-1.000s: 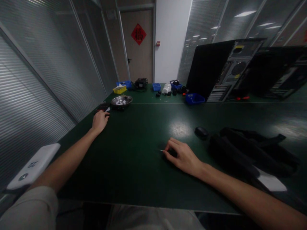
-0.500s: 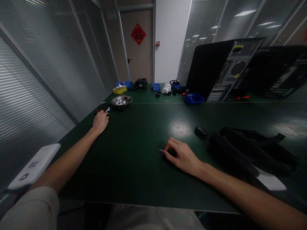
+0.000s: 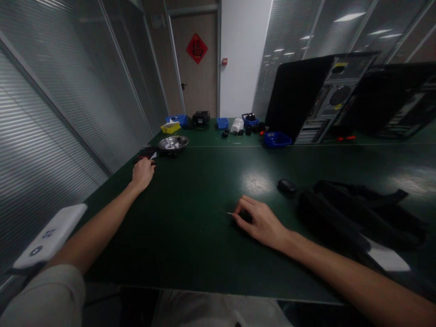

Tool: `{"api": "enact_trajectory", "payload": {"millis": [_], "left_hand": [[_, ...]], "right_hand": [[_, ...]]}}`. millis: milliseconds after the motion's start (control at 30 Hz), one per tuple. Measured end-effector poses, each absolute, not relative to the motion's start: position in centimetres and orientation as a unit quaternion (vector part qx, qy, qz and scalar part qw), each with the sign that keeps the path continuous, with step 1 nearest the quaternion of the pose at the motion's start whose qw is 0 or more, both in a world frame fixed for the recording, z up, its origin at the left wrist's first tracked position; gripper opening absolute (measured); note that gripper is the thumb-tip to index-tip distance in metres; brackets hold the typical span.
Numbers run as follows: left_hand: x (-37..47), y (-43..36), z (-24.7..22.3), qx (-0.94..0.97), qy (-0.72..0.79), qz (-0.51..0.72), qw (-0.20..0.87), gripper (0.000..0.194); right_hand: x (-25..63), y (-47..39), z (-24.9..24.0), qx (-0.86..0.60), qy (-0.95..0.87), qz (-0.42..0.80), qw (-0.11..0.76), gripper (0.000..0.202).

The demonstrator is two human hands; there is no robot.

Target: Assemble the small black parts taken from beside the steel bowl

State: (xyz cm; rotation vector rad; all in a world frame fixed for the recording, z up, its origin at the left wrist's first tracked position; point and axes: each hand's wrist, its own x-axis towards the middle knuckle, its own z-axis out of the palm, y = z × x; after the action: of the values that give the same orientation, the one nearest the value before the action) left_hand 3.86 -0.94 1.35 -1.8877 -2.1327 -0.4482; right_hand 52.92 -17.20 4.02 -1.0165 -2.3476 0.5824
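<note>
My right hand [image 3: 259, 222] rests on the green tabletop [image 3: 190, 195] with its thumb and forefinger pinched together. From the pinch a short, thin, pale pin-like piece [image 3: 229, 213] sticks out to the left; its other end is hidden by the fingers. My left hand [image 3: 143, 172] reaches far out to the table's left side, its fingers curled down at a dark object with a red edge [image 3: 146, 156]. What those fingers grip is hidden. Just right of that object stands a round metal bowl [image 3: 182, 143] with small pale pieces inside.
A black mouse [image 3: 286, 185] and a dark bag [image 3: 361, 213] lie to the right. Across the back are a yellow tray [image 3: 170, 128], a blue bin [image 3: 277, 140], and small black parts. Computer towers [image 3: 299, 95] stand at the back right. A white device [image 3: 51, 236] sits by my left forearm.
The view has shifted very slightly. Both hands stay in the same places, and the pale pin-like piece is still in the right hand's pinch.
</note>
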Motion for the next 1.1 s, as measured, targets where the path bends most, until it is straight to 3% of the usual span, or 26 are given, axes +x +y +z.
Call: {"api": "enact_trajectory", "payload": {"millis": [800,867,1000,1100], "left_hand": [[7.2,-2.1,3.3,-0.658,-0.712,-0.245,0.009,0.015],[10.7,-3.2,3.5,-0.703,-0.665,-0.247,-0.040,0.014],[20.1,-8.2,3.6,-0.839,-0.431,-0.251,-0.215,0.016],[25.4,-12.3,3.6,-0.886,-0.307,-0.234,-0.256,0.012]], "right_hand": [[52.9,-17.1,4.0,-0.370,-0.868,0.214,0.251,0.006],[52.8,-17.1,4.0,-0.373,-0.867,0.212,0.251,0.006],[52.7,-16.9,4.0,-0.380,-0.866,0.209,0.249,0.004],[52.7,-17.0,4.1,-0.382,-0.866,0.207,0.247,0.004]]}}
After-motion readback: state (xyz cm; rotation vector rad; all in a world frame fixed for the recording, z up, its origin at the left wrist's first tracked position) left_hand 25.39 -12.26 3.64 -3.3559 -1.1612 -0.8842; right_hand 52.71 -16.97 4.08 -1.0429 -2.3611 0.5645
